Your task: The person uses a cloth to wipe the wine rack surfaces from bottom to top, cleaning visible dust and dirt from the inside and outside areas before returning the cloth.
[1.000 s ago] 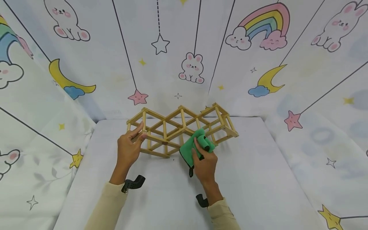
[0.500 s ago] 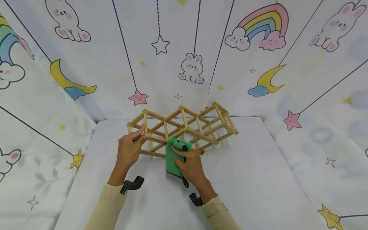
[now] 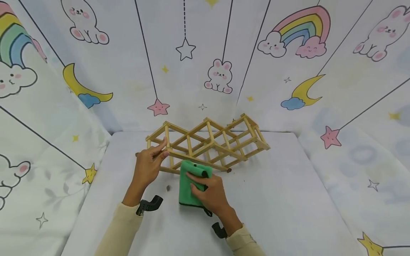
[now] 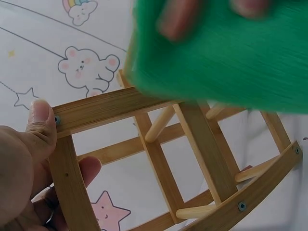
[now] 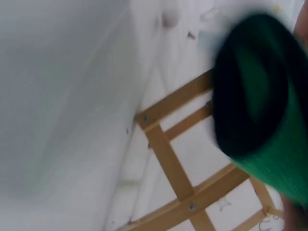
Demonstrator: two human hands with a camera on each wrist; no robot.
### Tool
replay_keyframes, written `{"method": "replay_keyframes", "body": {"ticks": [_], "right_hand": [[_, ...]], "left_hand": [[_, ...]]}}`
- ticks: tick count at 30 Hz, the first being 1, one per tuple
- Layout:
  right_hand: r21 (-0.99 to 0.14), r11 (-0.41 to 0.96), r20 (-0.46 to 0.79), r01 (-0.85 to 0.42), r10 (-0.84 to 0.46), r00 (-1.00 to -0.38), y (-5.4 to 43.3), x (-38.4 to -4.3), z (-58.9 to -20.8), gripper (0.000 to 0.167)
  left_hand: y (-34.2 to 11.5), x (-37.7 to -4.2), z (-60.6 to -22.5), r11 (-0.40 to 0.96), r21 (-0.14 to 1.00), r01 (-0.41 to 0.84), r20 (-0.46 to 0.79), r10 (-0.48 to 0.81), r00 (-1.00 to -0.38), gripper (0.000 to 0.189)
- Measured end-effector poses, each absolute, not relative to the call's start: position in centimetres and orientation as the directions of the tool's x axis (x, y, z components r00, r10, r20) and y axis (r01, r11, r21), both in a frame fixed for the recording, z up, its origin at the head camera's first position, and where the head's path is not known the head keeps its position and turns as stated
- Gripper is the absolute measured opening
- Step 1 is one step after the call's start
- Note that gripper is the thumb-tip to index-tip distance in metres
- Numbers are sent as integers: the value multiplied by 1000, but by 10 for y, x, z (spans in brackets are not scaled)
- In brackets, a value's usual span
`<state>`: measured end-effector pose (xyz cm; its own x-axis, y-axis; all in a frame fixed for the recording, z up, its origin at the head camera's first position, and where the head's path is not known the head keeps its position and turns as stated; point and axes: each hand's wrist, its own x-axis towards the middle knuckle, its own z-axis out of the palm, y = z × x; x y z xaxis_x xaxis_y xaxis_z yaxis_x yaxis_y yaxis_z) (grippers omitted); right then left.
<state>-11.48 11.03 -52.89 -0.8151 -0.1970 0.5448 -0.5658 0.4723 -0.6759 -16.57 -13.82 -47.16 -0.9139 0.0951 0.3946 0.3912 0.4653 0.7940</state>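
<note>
A wooden lattice rack (image 3: 213,144) of slats and round dowels stands at the back of the white table. My left hand (image 3: 147,167) grips its left front corner; in the left wrist view, the thumb lies on the slat (image 4: 110,108) near a screw. My right hand (image 3: 214,192) holds a folded green cloth (image 3: 187,188) with dark edging and a loop, in front of the rack's lower middle. The cloth (image 4: 221,62) blurs across the top of the left wrist view. Its rolled edge (image 5: 274,163) hides part of the rack in the right wrist view.
A small dark bit (image 3: 168,187) lies on the white tabletop (image 3: 282,199) near my left hand. Behind the rack hangs a white backdrop (image 3: 134,78) printed with rabbits, stars and moons. Black devices (image 3: 150,204) sit at both wrists.
My right hand has moved the green cloth left and down from the rack's right part to its lower front. The left hand keeps its grip on the corner. The dark bit now shows.
</note>
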Motion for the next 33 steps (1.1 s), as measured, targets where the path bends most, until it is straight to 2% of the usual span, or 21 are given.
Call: {"method": "replay_keyframes", "body": {"ticks": [3,5,8,10,12,15,17,20,22,24,26,29,31,33], "right_hand": [[-630,490,697,-602,15,-717,108,-120,-533,40],[-647,540,681,-539,90,-727,108,-126,-533,40],[-671,583,581,-459,28,-814,108,-127,-536,40],[-688,553,551,-470,-24,-834,107,-124,-535,40],[-694,498,590,-519,-19,-807,105,-121,-533,39],[-687,455,659,-567,60,-750,100,-122,-529,40],[-691,484,648,-537,84,-757,95,-124,-529,40],[-698,531,580,-479,28,-814,89,-121,-532,41],[-677,531,582,-510,-39,-812,84,-116,-532,42],[-638,501,631,-584,-95,-770,78,-114,-528,43],[-565,491,701,-663,-138,-700,71,-116,-522,44],[-443,564,742,-697,-206,-638,63,-123,-518,44],[-402,646,707,-649,-231,-668,64,-124,-520,40],[-416,722,624,-553,-216,-751,70,-122,-528,36]], "left_hand": [[-138,-164,-473,472,796,378,383,90,-919,52],[-138,-164,-471,474,798,371,376,89,-922,52],[-137,-163,-470,480,798,365,364,99,-926,51],[-137,-162,-470,485,793,369,364,109,-925,51],[-138,-162,-469,489,786,378,371,116,-921,51],[-138,-162,-467,493,777,391,381,125,-916,50],[-139,-162,-467,495,776,391,377,132,-917,50],[-140,-162,-466,502,772,390,362,156,-919,50],[-141,-162,-466,504,768,394,359,170,-918,50],[-142,-162,-465,506,762,403,362,182,-914,50],[-143,-163,-465,504,760,410,369,185,-911,50],[-145,-162,-465,495,764,414,372,186,-909,50],[-144,-162,-465,493,769,407,367,181,-913,50],[-144,-161,-465,492,771,404,361,185,-914,50]]}}
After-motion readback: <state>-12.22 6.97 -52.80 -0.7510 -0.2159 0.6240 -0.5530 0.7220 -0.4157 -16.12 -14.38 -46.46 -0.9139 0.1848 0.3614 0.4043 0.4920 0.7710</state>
